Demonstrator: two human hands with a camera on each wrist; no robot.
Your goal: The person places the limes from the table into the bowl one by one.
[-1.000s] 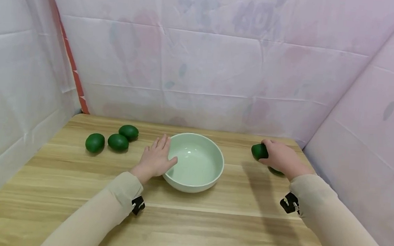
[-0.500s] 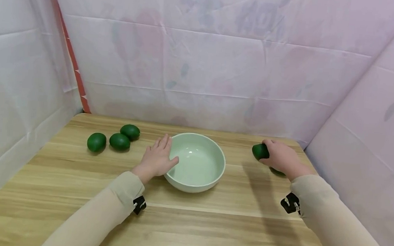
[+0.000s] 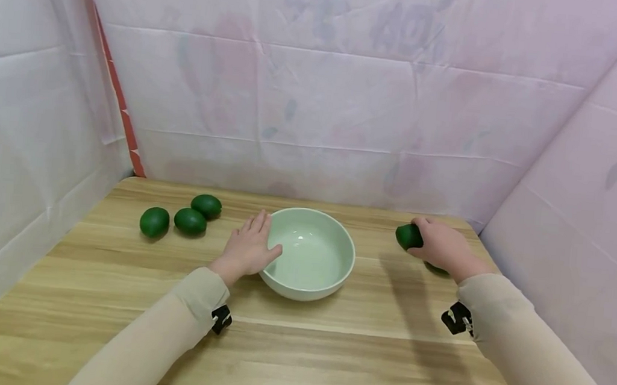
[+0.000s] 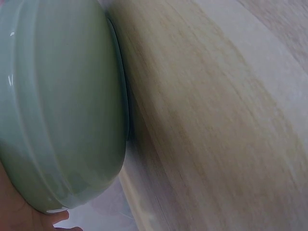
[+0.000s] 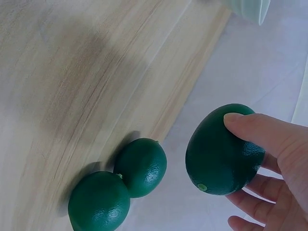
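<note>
Nothing much has shifted since a second ago: the right hand (image 3: 442, 246) still curls its fingers (image 5: 255, 132) round a dark green lime (image 5: 222, 150), lifted just above the counter (image 3: 296, 348) at its right end; the left hand (image 3: 248, 249) rests flat-fingered against the pale green bowl (image 3: 308, 254). Small, firm and pebbly-skinned, the lime looks light and unlikely to slip or bruise; a grip round its widest middle seems best.

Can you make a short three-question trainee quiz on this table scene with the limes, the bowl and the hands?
1. True or false: the right hand grips a lime.
2. How many limes lie left of the bowl?
3. What does the left hand rest against? A) the bowl's side B) a lime C) the wall

Key: 1 true; 2 three; 3 A. The right wrist view also shows two more limes touching each other on the table by the right hand.
</note>
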